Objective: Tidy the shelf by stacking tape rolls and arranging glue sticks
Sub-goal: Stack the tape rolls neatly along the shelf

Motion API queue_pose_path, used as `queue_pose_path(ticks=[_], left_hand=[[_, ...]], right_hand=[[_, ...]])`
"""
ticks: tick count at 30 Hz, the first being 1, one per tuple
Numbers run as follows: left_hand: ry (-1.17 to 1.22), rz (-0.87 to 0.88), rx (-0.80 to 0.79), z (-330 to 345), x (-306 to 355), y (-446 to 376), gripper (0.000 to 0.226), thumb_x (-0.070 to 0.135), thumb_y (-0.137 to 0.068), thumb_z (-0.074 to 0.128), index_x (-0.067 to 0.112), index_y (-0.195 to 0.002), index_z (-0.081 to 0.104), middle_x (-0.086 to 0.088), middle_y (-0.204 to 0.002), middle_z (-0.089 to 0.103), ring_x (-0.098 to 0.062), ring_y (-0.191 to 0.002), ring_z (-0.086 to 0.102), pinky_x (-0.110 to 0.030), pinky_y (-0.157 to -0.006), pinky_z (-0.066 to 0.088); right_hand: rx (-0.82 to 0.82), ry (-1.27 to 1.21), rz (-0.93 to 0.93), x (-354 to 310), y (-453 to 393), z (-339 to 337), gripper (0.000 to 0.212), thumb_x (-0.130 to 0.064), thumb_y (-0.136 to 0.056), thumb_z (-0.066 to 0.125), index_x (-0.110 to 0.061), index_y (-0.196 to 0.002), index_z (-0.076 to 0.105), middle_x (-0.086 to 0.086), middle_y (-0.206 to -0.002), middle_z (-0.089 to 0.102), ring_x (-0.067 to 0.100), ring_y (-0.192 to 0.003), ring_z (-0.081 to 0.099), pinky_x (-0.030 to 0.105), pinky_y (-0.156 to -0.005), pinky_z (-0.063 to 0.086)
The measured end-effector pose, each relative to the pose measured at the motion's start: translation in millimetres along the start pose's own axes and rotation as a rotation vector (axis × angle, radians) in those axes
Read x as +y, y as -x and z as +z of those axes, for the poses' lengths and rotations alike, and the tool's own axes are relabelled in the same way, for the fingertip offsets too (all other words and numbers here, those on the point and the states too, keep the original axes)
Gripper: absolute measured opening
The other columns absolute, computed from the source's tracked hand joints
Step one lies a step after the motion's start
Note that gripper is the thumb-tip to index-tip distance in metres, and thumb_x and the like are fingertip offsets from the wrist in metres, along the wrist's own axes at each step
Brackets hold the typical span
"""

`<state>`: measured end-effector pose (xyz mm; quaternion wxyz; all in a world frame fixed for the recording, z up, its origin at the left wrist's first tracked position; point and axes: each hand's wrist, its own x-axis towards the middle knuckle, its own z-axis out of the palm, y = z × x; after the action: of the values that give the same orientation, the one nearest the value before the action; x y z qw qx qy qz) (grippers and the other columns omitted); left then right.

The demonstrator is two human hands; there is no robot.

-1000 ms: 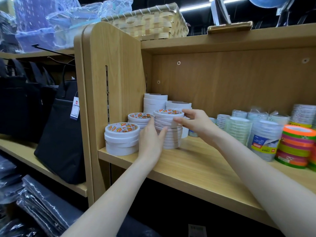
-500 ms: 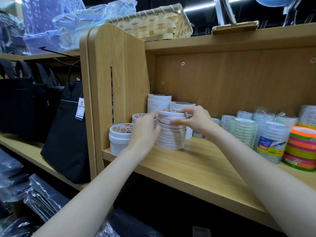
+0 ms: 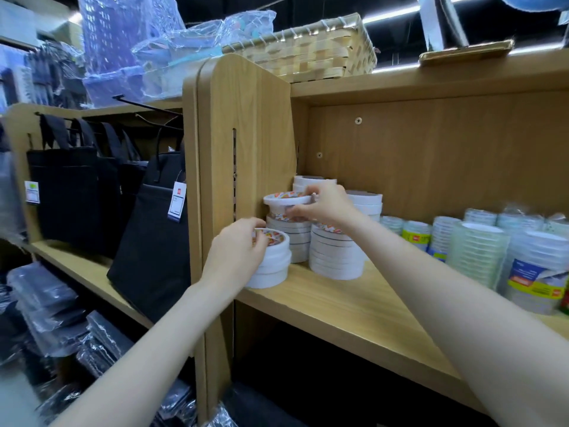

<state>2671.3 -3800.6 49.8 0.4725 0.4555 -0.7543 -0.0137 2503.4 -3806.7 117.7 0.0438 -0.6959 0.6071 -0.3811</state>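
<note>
Several stacks of white tape rolls stand at the left end of the wooden shelf (image 3: 354, 306). My right hand (image 3: 326, 204) grips a few white tape rolls (image 3: 284, 202), lifted just above the middle-left stack (image 3: 292, 238). My left hand (image 3: 240, 251) rests on the front-left stack (image 3: 272, 263), fingers curled over its top roll. A taller stack (image 3: 337, 254) stands to the right of these, and more white rolls (image 3: 365, 201) sit behind. No glue sticks are visible.
Wrapped clear tape packs (image 3: 480, 251) fill the shelf's right side. The shelf's wooden side panel (image 3: 243, 143) stands close left of the stacks. Black bags (image 3: 154, 235) hang on the neighbouring shelf. A woven basket (image 3: 314, 53) sits on top.
My right hand has taken the top rolls off the taller stack and carried them left over the middle-left stack. My left hand moved from that stack's side to the front-left stack. The camera moved closer.
</note>
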Motion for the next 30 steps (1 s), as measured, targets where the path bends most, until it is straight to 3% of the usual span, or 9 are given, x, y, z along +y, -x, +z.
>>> queue_pose_path(ticks=[3, 5, 9, 12, 15, 18, 22, 27, 30], left_hand=[[-0.005, 0.041, -0.021, 5.7, -8.1, -0.3, 0.031, 0.018, -0.096, 0.04, 0.012, -0.119, 0.059, -0.002, -0.116, 0.062, -0.01, -0.104, 0.051, -0.015, -0.081, 0.03], [0.003, 0.075, -0.029, 9.0, -11.6, -1.7, 0.031, 0.016, -0.096, 0.037, 0.009, -0.116, 0.06, -0.004, -0.114, 0.062, -0.01, -0.1, 0.048, -0.018, -0.082, 0.032], [0.018, 0.106, 0.032, 19.1, -14.9, -3.0, 0.036, 0.018, -0.094, 0.031, 0.006, -0.107, 0.063, -0.006, -0.107, 0.063, -0.016, -0.096, 0.05, -0.026, -0.084, 0.037], [0.09, 0.082, 0.099, 24.5, -13.1, -2.7, 0.042, 0.024, -0.087, 0.028, 0.007, -0.102, 0.064, -0.004, -0.103, 0.063, -0.01, -0.093, 0.045, -0.019, -0.081, 0.032], [0.182, 0.067, 0.197, 24.8, -12.0, 4.4, 0.044, 0.033, -0.089, 0.03, 0.008, -0.11, 0.06, -0.003, -0.116, 0.056, -0.003, -0.105, 0.036, -0.009, -0.087, 0.023], [0.248, 0.049, 0.213, 28.3, -8.5, 18.8, 0.05, 0.049, -0.088, 0.044, 0.012, -0.121, 0.051, 0.0, -0.131, 0.041, -0.002, -0.117, 0.028, -0.021, -0.098, 0.026], [0.204, 0.065, 0.16, 35.7, -10.4, 23.1, 0.07, 0.035, -0.073, 0.075, 0.013, -0.13, 0.042, -0.005, -0.141, 0.029, -0.017, -0.13, 0.025, -0.036, -0.108, 0.03], [0.089, 0.168, 0.108, 34.1, -15.8, 21.3, 0.062, 0.036, -0.078, 0.069, 0.012, -0.13, 0.045, -0.014, -0.142, 0.028, -0.03, -0.134, 0.024, -0.055, -0.107, 0.03], [0.038, 0.155, 0.105, 32.9, -15.4, 23.4, 0.064, 0.038, -0.08, 0.066, 0.01, -0.133, 0.042, -0.016, -0.145, 0.024, -0.031, -0.137, 0.019, -0.058, -0.108, 0.025]], right_hand=[[-0.169, 0.015, 0.054, 3.0, -3.2, 7.2, 0.029, -0.04, -0.078, 0.071, -0.014, -0.086, 0.06, -0.005, -0.062, 0.046, 0.008, -0.057, 0.043, 0.015, -0.046, 0.032], [-0.145, -0.074, 0.072, 8.2, -4.5, 2.2, 0.036, -0.044, -0.076, 0.072, -0.013, -0.093, 0.064, 0.0, -0.071, 0.053, 0.009, -0.058, 0.045, 0.022, -0.051, 0.032], [-0.099, -0.048, 0.067, 10.1, -8.4, -4.3, 0.036, -0.041, -0.076, 0.073, -0.008, -0.089, 0.068, 0.002, -0.082, 0.059, 0.013, -0.076, 0.052, 0.018, -0.055, 0.036], [-0.036, 0.008, 0.082, 9.2, -9.9, -2.7, 0.039, -0.043, -0.076, 0.072, -0.007, -0.09, 0.068, 0.004, -0.089, 0.058, 0.013, -0.083, 0.051, 0.02, -0.057, 0.037], [-0.027, -0.002, 0.081, 13.7, -6.6, -2.5, 0.039, -0.043, -0.076, 0.072, -0.008, -0.092, 0.069, 0.004, -0.088, 0.059, 0.012, -0.086, 0.051, 0.022, -0.061, 0.037], [-0.052, 0.052, 0.063, 14.3, -3.0, -2.6, 0.037, -0.037, -0.072, 0.077, -0.01, -0.096, 0.068, 0.005, -0.084, 0.061, 0.012, -0.078, 0.053, 0.02, -0.058, 0.038], [0.019, 0.037, 0.078, 10.8, -2.5, 2.0, 0.036, -0.03, -0.069, 0.081, -0.009, -0.095, 0.067, 0.002, -0.068, 0.055, 0.006, -0.054, 0.048, 0.012, -0.039, 0.037], [0.063, -0.009, 0.08, 11.2, 0.5, 4.1, 0.037, -0.029, -0.068, 0.082, -0.009, -0.095, 0.066, 0.006, -0.073, 0.056, 0.007, -0.053, 0.048, 0.01, -0.033, 0.034], [0.079, -0.057, 0.095, 8.8, 0.9, 3.3, 0.033, -0.027, -0.069, 0.081, -0.009, -0.093, 0.067, 0.001, -0.066, 0.053, 0.009, -0.053, 0.048, 0.01, -0.032, 0.034]])
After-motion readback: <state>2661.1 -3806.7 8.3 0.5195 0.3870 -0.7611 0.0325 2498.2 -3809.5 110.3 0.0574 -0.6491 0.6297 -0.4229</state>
